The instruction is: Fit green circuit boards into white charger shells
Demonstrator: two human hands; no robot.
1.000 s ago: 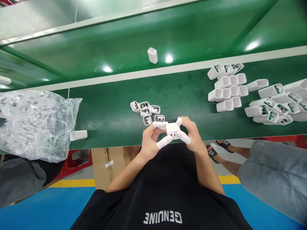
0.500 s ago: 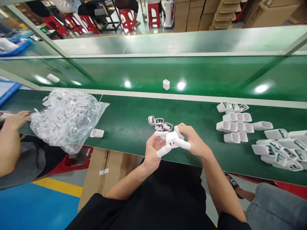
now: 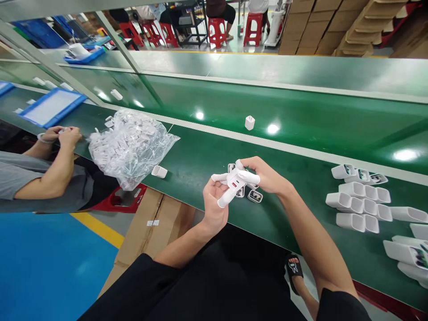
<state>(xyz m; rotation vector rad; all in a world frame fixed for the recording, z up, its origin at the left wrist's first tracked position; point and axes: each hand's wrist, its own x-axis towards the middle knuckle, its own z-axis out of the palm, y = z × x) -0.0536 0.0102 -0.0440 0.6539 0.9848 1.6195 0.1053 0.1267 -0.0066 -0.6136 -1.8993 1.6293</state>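
Observation:
Between my two hands is a white charger (image 3: pixel 233 179), its port face with a red port and a small dark slot turned toward me. My left hand (image 3: pixel 217 200) grips it from the left with thumb and fingers in white finger cots. My right hand (image 3: pixel 262 176), also in finger cots, pinches it from the right. Just behind and below them, several open charger housings (image 3: pixel 255 196) with parts inside stand on the green bench (image 3: pixel 190 165), partly hidden by my hands. Left of these lies one empty white housing (image 3: pixel 159 171).
A clear plastic bag (image 3: pixel 133 147) full of small white parts lies at the left, beside a co-worker's hands (image 3: pixel 68 133). Rows of white housings (image 3: pixel 363 205) lie at the right. A white charger (image 3: pixel 249 122) is on the ledge ahead. Cardboard boxes (image 3: pixel 160 223) stand below the bench.
My view has swung left, so the bench appears tilted. The charger has turned a little in my hands, which still hold it. The co-worker's hands have come together.

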